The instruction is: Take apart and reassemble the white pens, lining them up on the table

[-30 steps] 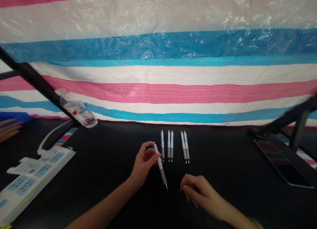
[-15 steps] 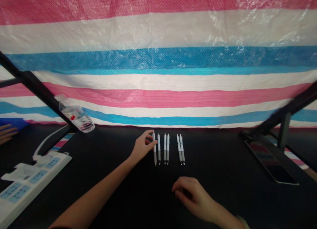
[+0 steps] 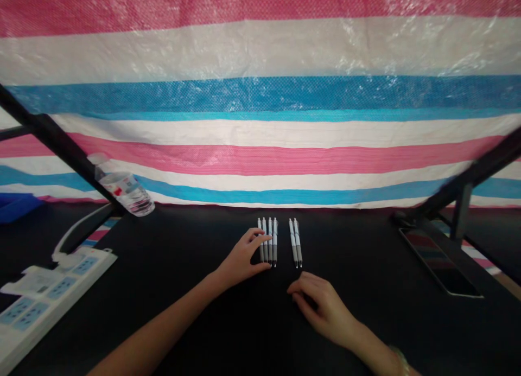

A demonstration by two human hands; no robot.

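Several white-and-grey pens lie side by side on the black table (image 3: 183, 289). A tight group of pens (image 3: 270, 240) is on the left and a pair of pens (image 3: 296, 241) lies just to its right. My left hand (image 3: 244, 256) rests beside the left group, fingers stretched out and touching the leftmost pens. My right hand (image 3: 321, 305) lies on the table in front of the pair, fingers loosely curled, with nothing seen in it.
A white power strip (image 3: 44, 289) with a cable sits at the left edge. A clear water bottle (image 3: 124, 191) leans against a black frame bar. A phone (image 3: 439, 262) lies at the right by a black stand. A striped tarp (image 3: 260, 121) hangs behind.
My left hand set the pen it held down at the left of the row, then pushed the left pens together. Another person's hand at the far left is gone from view.
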